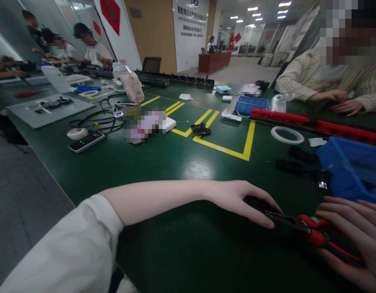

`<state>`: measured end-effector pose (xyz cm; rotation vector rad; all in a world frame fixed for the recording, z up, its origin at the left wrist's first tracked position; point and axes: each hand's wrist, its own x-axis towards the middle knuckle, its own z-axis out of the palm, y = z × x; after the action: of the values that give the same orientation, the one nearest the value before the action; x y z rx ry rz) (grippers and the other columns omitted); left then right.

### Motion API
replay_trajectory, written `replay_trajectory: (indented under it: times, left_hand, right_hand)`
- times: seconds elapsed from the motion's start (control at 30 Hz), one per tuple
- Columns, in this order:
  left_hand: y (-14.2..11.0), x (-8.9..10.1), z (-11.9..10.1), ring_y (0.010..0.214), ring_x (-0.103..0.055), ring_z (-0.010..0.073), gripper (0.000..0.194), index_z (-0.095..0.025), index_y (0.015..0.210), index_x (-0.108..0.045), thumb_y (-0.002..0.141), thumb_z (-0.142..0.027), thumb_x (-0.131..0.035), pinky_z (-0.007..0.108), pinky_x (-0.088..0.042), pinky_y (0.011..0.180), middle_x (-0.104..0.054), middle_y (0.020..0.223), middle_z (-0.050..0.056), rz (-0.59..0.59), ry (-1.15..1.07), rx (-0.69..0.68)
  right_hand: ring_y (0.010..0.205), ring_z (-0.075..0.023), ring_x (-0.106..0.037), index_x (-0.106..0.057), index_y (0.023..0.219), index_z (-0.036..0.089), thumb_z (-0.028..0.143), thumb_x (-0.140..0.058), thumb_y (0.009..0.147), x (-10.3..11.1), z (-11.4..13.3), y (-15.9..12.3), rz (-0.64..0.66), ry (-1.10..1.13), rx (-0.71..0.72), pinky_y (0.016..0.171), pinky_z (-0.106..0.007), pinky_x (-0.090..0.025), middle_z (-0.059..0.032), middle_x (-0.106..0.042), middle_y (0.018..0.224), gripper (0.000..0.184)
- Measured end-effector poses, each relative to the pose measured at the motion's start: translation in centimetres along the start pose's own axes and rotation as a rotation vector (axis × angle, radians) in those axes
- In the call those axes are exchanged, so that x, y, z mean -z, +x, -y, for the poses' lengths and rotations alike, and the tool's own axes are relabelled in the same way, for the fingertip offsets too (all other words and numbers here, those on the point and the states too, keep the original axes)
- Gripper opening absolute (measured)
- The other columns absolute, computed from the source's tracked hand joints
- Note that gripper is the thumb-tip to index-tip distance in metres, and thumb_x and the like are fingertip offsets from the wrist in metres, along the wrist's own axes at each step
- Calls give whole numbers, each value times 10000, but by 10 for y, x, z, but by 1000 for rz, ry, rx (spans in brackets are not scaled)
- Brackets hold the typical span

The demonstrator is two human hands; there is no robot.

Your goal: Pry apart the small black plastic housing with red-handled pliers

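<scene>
My left hand (244,201) rests low on the green table (175,162) with its fingers curled over a small black part (255,202). My right hand (352,234) at the bottom right grips the red and black handles of pliers (309,228). The pliers' dark jaws point left and meet the black part under my left fingers. Both hands lie close together near the table's front edge.
A blue bin (352,171) stands just beyond my right hand, with black parts (297,160) beside it. A tape roll (287,135), red rails (297,119), yellow floor-tape lines (224,149) and cables (96,120) lie farther off. Another person's hands (343,101) rest at the far right; others sit far left.
</scene>
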<state>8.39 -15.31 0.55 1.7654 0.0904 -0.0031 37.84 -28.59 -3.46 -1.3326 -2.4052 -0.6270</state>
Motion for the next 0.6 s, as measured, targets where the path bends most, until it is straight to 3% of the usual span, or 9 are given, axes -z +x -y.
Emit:
replay_trajectory:
  times: [0.17,0.33,0.5,0.6]
  left_hand:
    - [3,15,1,756,-600,126,397,-83,1183,-540,864,-314,-592,266,-515,708,-578,912,28,191,-234,76]
    - [1,22,-1,804,-638,154,507,-83,1237,-533,798,-292,-677,292,-534,754,-626,904,22,261,-273,113]
    - [-1,26,-1,941,-660,180,674,-103,1330,-433,763,-294,-744,342,-515,908,-673,923,19,411,-307,136]
    - [-1,27,1,997,-661,194,642,-117,1280,-470,739,-287,-772,361,-508,952,-696,934,23,476,-326,152]
  right_hand:
    - [954,-379,-615,-515,1106,249,494,-645,612,3,14,11,3,-51,45,911,-565,-379,-141,-646,1053,566]
    - [934,-369,-613,-505,1098,237,501,-584,657,7,23,19,-29,-76,74,876,-560,-388,-142,-652,1025,519]
    - [897,-356,-616,-514,1059,213,469,-552,682,14,30,32,-51,-105,119,840,-538,-387,-148,-655,979,457]
    - [905,-340,-621,-534,1039,182,474,-580,678,16,29,35,-30,-113,189,861,-513,-378,-150,-657,971,467]
